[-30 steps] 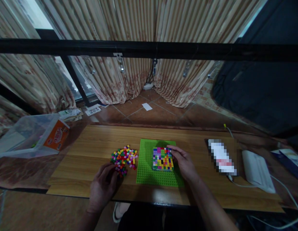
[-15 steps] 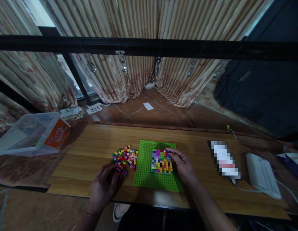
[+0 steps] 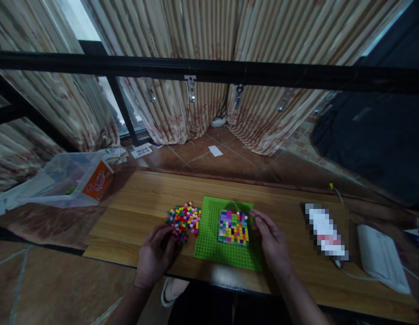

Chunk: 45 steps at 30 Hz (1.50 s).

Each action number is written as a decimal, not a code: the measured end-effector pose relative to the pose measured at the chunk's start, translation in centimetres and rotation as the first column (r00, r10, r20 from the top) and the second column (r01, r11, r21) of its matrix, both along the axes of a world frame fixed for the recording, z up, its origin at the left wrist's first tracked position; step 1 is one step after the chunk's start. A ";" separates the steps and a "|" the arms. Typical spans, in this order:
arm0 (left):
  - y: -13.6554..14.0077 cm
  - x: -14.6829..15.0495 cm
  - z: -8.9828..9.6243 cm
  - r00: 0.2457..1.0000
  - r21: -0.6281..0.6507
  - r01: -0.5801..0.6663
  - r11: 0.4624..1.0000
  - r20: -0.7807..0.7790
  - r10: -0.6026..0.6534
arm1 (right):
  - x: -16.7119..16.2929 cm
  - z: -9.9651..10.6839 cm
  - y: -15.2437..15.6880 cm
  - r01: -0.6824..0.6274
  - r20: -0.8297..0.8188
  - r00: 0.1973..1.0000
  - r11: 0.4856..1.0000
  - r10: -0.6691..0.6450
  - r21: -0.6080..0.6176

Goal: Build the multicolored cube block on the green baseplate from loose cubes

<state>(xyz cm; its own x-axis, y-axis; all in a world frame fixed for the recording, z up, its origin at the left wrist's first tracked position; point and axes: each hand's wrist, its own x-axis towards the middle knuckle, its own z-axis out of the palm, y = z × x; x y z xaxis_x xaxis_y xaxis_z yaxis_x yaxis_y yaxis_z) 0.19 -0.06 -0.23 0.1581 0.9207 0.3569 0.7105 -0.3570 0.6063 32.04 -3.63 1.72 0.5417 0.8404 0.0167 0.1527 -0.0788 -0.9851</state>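
My left hand (image 3: 154, 255) rests at the near left edge of a loose pile of small coloured toy bricks (image 3: 185, 216). Its fingers are curled and the thumb stands apart from them, with the tips close to the bricks. A green studded baseplate (image 3: 207, 243) lies right of the pile. On it sits a square block of many-coloured bricks (image 3: 233, 228), set in close rows. My right hand (image 3: 272, 237) is just right of this square, over the baseplate's right edge, thumb and forefinger drawn together. Whether a brick is between them is too small to tell.
The wooden table (image 3: 145, 194) carries a blurred-out phone-like object (image 3: 326, 232) and a white device (image 3: 382, 257) with cables at the right. A clear plastic bin (image 3: 60, 180) with an orange label stands beyond the left end. Striped curtains hang behind a black rail (image 3: 209, 67).
My right hand has drawn back from the brick square's upper right corner, slightly to the right. My left hand stays at the pile. The whole view has shifted a little.
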 end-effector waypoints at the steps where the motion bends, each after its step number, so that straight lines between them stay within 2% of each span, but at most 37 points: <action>1: 0.0 0.0 0.0 1.000 0.001 -0.003 1.000 0.000 0.003 | -0.3 0.4 -0.4 -0.011 0.087 0.996 1.000 0.011 -0.003; 3: -0.1 0.1 0.1 1.000 0.002 -0.007 1.000 0.003 0.007 | -1.1 1.5 -0.9 -0.082 0.305 0.949 0.997 0.078 -0.001; 4: -0.1 0.1 0.1 1.000 -0.002 -0.008 1.000 0.005 0.008 | -1.6 2.0 -0.9 -0.140 0.424 0.896 0.990 0.130 -0.009; 7: -0.2 0.2 0.1 1.000 -0.013 -0.008 1.000 0.004 0.008 | -2.8 3.1 -0.3 -0.331 0.697 0.645 0.937 0.313 -0.114; 10: -0.3 0.3 0.2 1.000 -0.003 -0.012 1.000 0.002 0.012 | -3.3 3.2 0.8 -0.431 0.787 0.423 0.864 0.449 -0.261; 13: -0.4 0.3 0.4 1.000 0.000 -0.008 1.000 0.020 0.008 | -2.7 2.8 1.6 -0.432 0.794 0.338 0.833 0.506 -0.347; 20: -0.7 0.5 0.7 1.000 -0.027 -0.003 1.000 0.018 0.004 | 0.8 1.6 2.0 -0.404 0.822 0.281 0.838 0.495 -0.366; 25: -0.8 0.5 0.5 1.000 -0.029 0.000 1.000 0.022 0.000 | 1.4 2.9 2.3 -0.418 0.858 0.229 0.843 0.459 -0.339; 27: -0.9 0.5 0.4 1.000 -0.026 -0.006 1.000 0.017 0.006 | -0.2 3.9 2.7 -0.448 0.857 0.277 0.847 0.436 -0.286; 29: -0.9 0.5 0.3 1.000 -0.022 -0.015 1.000 0.011 0.015 | -2.9 4.5 3.5 -0.486 0.825 0.369 0.846 0.428 -0.221; 31: -0.9 0.6 0.3 1.000 -0.019 -0.023 1.000 0.006 0.023 | -6.0 4.4 4.8 -0.510 0.778 0.435 0.837 0.452 -0.201; 33: -0.9 0.6 0.4 1.000 -0.020 -0.028 0.999 0.007 0.028 | -9.0 3.5 6.3 -0.513 0.743 0.466 0.831 0.480 -0.215; 36: -0.9 0.7 0.5 1.000 -0.026 -0.027 0.999 0.011 0.027 | -12.0 1.6 8.6 -0.463 0.733 0.471 0.845 0.490 -0.267; 39: -0.8 0.7 0.4 1.000 -0.028 -0.019 0.999 0.016 0.019 | -13.3 0.3 10.2 -0.425 0.746 0.457 0.856 0.484 -0.295; 45: -0.8 0.5 0.3 0.999 -0.027 -0.018 0.999 0.026 0.019 | -13.9 -0.1 11.4 -0.378 0.738 0.450 0.856 0.503 -0.352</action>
